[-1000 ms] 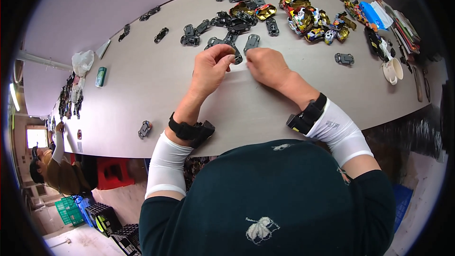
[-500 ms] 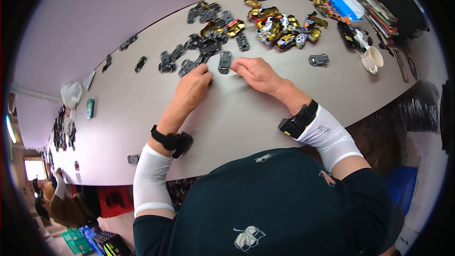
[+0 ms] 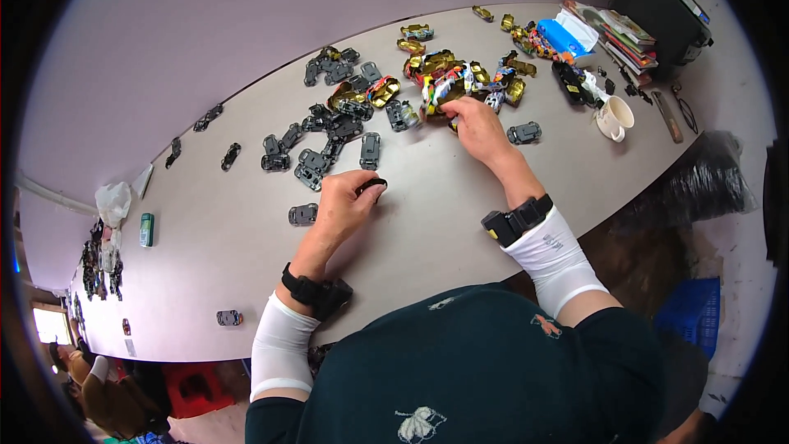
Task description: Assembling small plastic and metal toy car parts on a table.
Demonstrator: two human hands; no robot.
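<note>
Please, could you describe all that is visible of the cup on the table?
The cup is pale cream, with a ceramic-looking wall, faint markings, a round mouth and a looped handle on its near side. It appears to stand upright on the right part of the table, between a black object and a long flat tool. What is inside cannot be made out. The right hand does not touch it.

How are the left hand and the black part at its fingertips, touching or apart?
Touching. The head view shows the left hand pinching the black part between thumb and forefinger.
</note>
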